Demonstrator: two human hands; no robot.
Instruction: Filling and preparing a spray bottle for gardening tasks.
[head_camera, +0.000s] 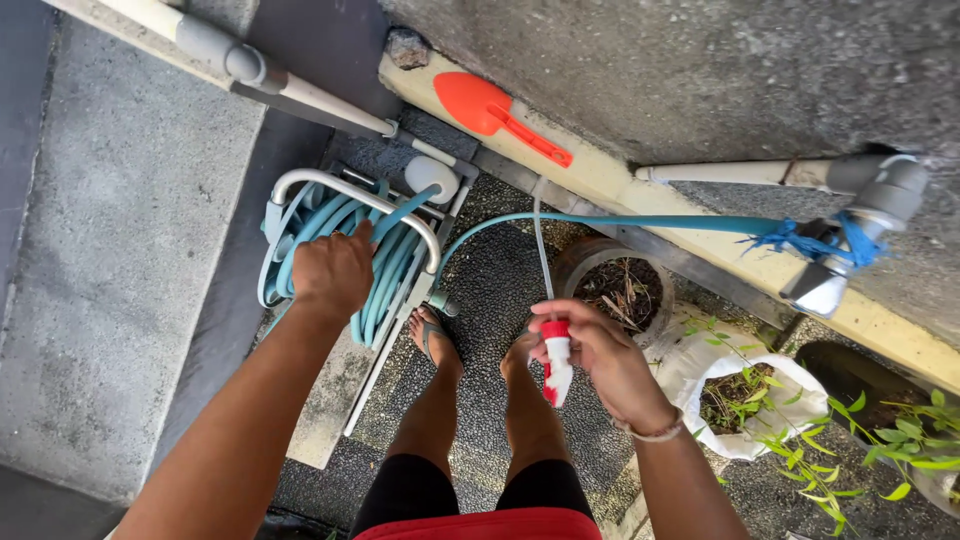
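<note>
Right hand (610, 360) nearest, fingers clamped on a red-and-white nozzle (556, 362) with thin clear tube (541, 255) rising from it. Left hand (332, 272) farther, fingers closed on the coiled blue hose (385, 275), steadying the reel (350, 190). Beyond, hose tied at the wall tap (850, 250)

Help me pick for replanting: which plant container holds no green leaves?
The round dark pot by the right hand: only soil and dry debris, unlike the leafy white sack.

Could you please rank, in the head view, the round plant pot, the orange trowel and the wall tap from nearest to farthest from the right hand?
From the right hand:
1. Round plant pot, just above it.
2. Orange trowel, up on the ledge.
3. Wall tap, far right.
</note>
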